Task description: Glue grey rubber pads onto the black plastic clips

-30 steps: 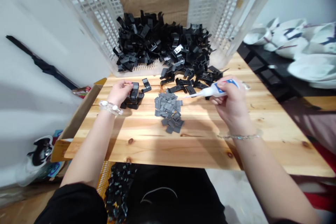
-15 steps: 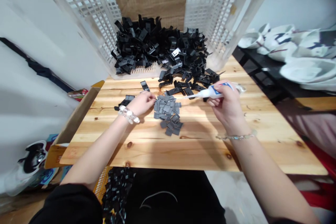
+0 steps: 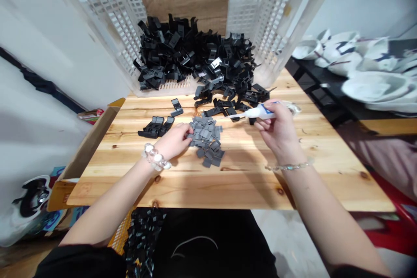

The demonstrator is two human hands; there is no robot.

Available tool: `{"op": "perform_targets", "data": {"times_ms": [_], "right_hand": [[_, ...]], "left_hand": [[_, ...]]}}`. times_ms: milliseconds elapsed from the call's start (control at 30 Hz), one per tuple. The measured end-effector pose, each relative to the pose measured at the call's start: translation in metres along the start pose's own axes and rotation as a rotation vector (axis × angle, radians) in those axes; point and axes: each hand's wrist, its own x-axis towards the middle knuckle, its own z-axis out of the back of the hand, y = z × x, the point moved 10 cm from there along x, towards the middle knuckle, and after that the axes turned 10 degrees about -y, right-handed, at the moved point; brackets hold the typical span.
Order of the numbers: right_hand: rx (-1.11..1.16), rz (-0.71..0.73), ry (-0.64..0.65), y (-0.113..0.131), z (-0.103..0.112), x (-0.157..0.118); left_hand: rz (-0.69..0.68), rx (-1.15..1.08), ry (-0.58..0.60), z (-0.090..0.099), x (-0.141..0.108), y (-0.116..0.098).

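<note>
My right hand (image 3: 275, 130) is wrapped round a white and blue glue bottle (image 3: 260, 112), held nearly level with its thin nozzle pointing left above the table. My left hand (image 3: 177, 140) touches the left edge of a heap of small flat grey pads (image 3: 204, 132). Its fingers are curled together, and what they pinch, if anything, is too small to make out. Behind that hand lie several black plastic clips (image 3: 154, 127) side by side, with a single black clip (image 3: 177, 107) a little farther back.
A white perforated crate (image 3: 276, 61) lies open towards me at the back, heaped with black clips (image 3: 192, 58) that spill onto the wooden table (image 3: 244, 189). White padded pieces (image 3: 374, 82) cover a dark shelf on the right. Below left is a yellow basket (image 3: 121, 230) of black parts.
My left hand has drawn back slightly towards me along the grey heap, uncovering more of the black clips behind it. My right hand still holds the glue bottle in nearly the same place.
</note>
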Motion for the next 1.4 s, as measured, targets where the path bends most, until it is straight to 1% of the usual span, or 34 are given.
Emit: {"op": "perform_targets", "data": {"times_ms": [67, 133, 200, 267, 433, 533, 600, 767, 833, 900, 1000, 1133, 1300, 1400], "right_hand": [[-0.001, -0.009, -0.001, -0.001, 0.0, -0.001], [-0.003, -0.019, 0.003, -0.002, -0.001, -0.002], [-0.009, -0.028, 0.012, -0.002, -0.002, -0.003], [-0.01, -0.032, 0.017, -0.003, -0.002, -0.003], [0.017, -0.045, 0.004, -0.003, 0.0, -0.002], [0.035, -0.092, 0.015, -0.006, 0.0, 0.0], [0.045, -0.128, 0.022, -0.009, 0.0, 0.001], [0.051, -0.15, 0.013, -0.013, 0.004, 0.003], [0.052, -0.158, 0.018, -0.014, 0.005, 0.003], [0.059, -0.162, 0.025, -0.014, 0.005, 0.004], [0.081, -0.161, 0.033, -0.013, 0.004, 0.004], [0.122, -0.188, 0.022, -0.014, 0.005, 0.003], [0.154, -0.224, 0.004, -0.017, 0.006, 0.003], [0.17, -0.242, 0.007, -0.019, 0.006, 0.002]], "left_hand": [[0.024, -0.129, -0.027, 0.003, -0.004, 0.003], [0.053, -0.323, -0.033, 0.003, -0.009, 0.003], [0.101, -0.515, -0.013, -0.001, -0.013, 0.001], [0.153, -0.638, 0.015, -0.005, -0.016, -0.001], [0.257, -0.776, 0.067, -0.01, -0.017, -0.011], [0.357, -0.875, 0.105, -0.012, -0.022, -0.019], [0.401, -0.944, 0.124, -0.012, -0.027, -0.028], [0.413, -1.102, 0.155, -0.006, -0.039, -0.056], [0.427, -1.141, 0.185, -0.005, -0.043, -0.063], [0.446, -1.157, 0.188, -0.003, -0.045, -0.067], [0.457, -1.173, 0.121, 0.002, -0.043, -0.065], [0.418, -1.219, 0.008, 0.008, -0.038, -0.06], [0.413, -1.197, -0.036, 0.006, -0.04, -0.055], [0.397, -1.196, -0.041, 0.007, -0.04, -0.055]]}}
